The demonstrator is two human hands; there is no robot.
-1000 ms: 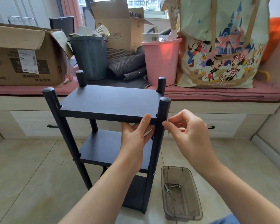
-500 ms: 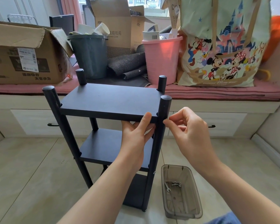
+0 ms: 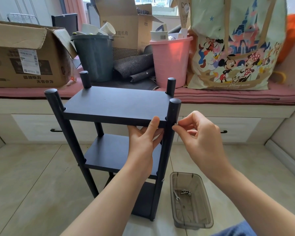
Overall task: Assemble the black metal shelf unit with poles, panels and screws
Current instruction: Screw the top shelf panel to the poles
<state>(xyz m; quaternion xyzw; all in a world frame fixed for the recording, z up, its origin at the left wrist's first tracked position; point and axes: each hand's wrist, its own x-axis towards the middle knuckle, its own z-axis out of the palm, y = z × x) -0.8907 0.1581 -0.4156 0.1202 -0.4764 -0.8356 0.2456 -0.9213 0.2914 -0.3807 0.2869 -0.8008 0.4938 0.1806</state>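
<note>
Now fastening top panel (image 3: pixel 116 106): my left hand (image 3: pixel 143 138) grips its front edge, my right hand (image 3: pixel 199 133) pinches a screw (image 3: pixel 175 124) against the front-right pole (image 3: pixel 170 126). Next, probably thread it straight, then wrench-tighten.

1. Black shelf unit (image 3: pixel 114 106) upright on the floor; three panels, four round poles.
2. Small silver screw (image 3: pixel 175 124) at near right pole (image 3: pixel 169 133), level with top panel.
3. Clear tray (image 3: pixel 204 218) beside the unit holds spare screws (image 3: pixel 186 192) and a wrench (image 3: pixel 176 195).
</note>
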